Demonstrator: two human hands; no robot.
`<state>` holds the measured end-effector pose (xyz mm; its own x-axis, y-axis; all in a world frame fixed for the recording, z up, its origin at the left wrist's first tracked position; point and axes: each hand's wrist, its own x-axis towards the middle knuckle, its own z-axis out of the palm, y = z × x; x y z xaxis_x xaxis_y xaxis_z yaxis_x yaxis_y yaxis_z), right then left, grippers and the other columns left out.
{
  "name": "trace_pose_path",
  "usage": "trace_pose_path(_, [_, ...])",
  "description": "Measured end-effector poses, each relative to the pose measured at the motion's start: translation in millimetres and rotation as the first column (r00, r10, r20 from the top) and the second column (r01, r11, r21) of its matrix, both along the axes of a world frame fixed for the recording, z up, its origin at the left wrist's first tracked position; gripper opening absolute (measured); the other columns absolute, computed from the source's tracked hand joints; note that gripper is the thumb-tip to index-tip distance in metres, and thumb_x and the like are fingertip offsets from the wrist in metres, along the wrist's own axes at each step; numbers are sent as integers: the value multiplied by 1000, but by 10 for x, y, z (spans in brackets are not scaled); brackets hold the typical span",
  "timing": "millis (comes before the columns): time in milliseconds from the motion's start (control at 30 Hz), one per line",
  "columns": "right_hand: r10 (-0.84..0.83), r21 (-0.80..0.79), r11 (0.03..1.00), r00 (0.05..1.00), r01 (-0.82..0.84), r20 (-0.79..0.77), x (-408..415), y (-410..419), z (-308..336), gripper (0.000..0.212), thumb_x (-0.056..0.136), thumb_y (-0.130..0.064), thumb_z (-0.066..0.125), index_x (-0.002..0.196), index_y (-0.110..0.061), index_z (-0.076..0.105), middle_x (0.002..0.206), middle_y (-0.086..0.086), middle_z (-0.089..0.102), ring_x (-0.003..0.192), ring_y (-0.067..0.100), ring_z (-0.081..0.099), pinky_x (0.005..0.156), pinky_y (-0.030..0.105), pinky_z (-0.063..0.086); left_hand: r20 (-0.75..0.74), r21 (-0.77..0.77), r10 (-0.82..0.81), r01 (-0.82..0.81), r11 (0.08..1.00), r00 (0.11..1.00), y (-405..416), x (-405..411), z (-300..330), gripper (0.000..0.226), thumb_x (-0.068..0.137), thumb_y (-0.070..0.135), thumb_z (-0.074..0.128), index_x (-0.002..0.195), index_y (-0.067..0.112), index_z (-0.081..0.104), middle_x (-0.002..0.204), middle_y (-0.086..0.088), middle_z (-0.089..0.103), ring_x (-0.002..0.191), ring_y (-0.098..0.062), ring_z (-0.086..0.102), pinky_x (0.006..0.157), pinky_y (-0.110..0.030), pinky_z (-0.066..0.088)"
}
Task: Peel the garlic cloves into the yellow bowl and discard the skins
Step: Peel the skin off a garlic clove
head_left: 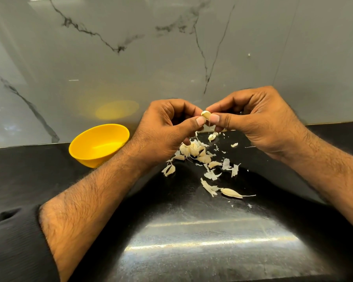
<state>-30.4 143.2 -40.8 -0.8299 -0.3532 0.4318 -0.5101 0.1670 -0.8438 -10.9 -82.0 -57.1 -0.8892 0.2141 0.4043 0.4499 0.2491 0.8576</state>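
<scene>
- I see the black polished stone counter (192, 251) spreading under and toward me from both hands, with a grey marble-veined wall panel (171, 47) rising just beyond the knuckles.
- My left hand (167, 127) is curled, its thumb and forefinger pinching one side of the clove; my right hand (259, 121) is curled the same way, pinching the other side, thumb tips nearly touching.
- The round yellow plastic bowl (84, 145) sits on the counter out to the left of my left wrist, close beside the forearm; I see no cloves in the part of it that shows.
- A heap of unpeeled pale garlic cloves (194, 150) lies directly below my left hand, and loose papery white skins (226, 165) scatter below and between both hands.
- The small cream garlic clove (205, 114) is held up between the two hands, partly bared.
- I judge it light, firm and a little slick once bare; the skin is thin and brittle and will tear in flakes. I would hold the clove by its thick body and catch the skin at the pointed tip.
</scene>
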Motion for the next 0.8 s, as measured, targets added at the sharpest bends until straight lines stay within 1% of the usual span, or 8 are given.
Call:
trace_pose_path(133, [42,-54,998,996,-38,73,-5,-14,-17,23,80,-16,82,101,-7,80,88,10,80,74,21,75,73,26,61,3,4,1,-1,1000,1000,2,0,-3,8,99,8,73,104,3,75,84,-7,74,70,-16,65,65,-33,59])
trace_pose_path(233, [84,-98,993,983,-68,165,-30,-19,-44,26,78,-18,82,101,-6,80,91,16,79,76,23,72,71,29,59,14,16,7,-7,1000,1000,22,9,-8,7,98,8,72,100,1,74,80,-7,71,68,-15,62,63,-33,57])
trace_pose_path(333, [165,-183,977,940,-113,299,-60,-15,-54,26,80,-14,80,103,-3,80,92,16,77,77,20,68,71,27,53,22,34,15,-16,999,1000,49,18,-11,7,99,5,69,95,0,72,76,-6,67,66,-15,59,61,-31,55])
trace_pose_path(467, [227,-233,963,882,-138,414,-67,7,-35,24,83,-11,76,105,-2,78,94,15,75,79,17,66,73,26,53,11,20,39,-39,999,999,55,28,11,9,98,2,66,93,-3,71,75,-9,66,64,-15,58,59,-26,54])
trace_pose_path(567, [227,-212,965,890,-152,395,-59,9,-31,26,85,-13,74,108,-2,77,94,14,75,79,17,65,72,26,53,-3,18,67,-67,998,998,58,25,18,10,98,4,68,92,-3,72,73,-9,66,63,-15,58,59,-26,54])
trace_pose_path(633, [208,-198,969,915,-145,347,-39,-14,-45,31,85,-17,75,111,0,76,93,14,74,78,18,64,69,25,51,-14,13,89,-89,996,996,58,13,16,11,97,5,70,90,-2,73,70,-6,65,61,-14,58,58,-27,54])
trace_pose_path(700, [157,-143,982,946,-120,283,-28,-36,-67,34,81,-18,79,109,0,76,92,13,75,78,19,64,69,27,51,-18,10,90,-90,996,996,63,9,9,10,96,5,71,89,-1,73,68,-5,65,59,-14,57,58,-25,54])
trace_pose_path(800, [115,-90,991,965,-96,234,-36,-49,-84,29,81,-19,80,106,-4,78,88,10,76,76,17,64,72,30,51,-35,-6,92,-92,996,995,72,10,5,10,96,7,72,88,1,74,70,-6,66,61,-14,57,60,-25,53])
